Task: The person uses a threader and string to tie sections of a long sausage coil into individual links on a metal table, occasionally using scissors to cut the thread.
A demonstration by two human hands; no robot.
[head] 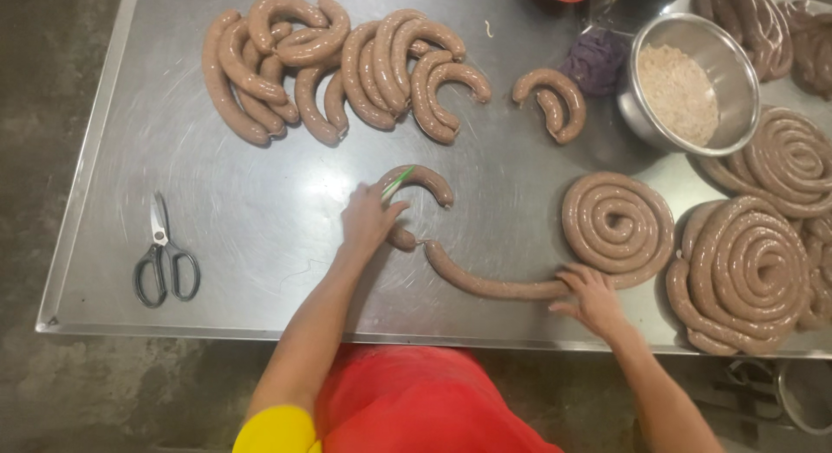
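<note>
My left hand (368,219) rests on a curved brown sausage link (426,183) in the middle of the steel table (251,236) and pinches a thin green strip (399,182) against it. A loose length of sausage (485,284) runs from beside that hand to a flat coiled sausage (617,223). My right hand (594,299) lies with fingers spread on the far end of this length, where it meets the coil.
Several curved sausage links (329,63) are piled at the back left, a pair of links (555,98) further right. Black-handled scissors (165,262) lie at the left. A steel bowl of crumbly filling (685,85) and more coils (750,271) sit at the right.
</note>
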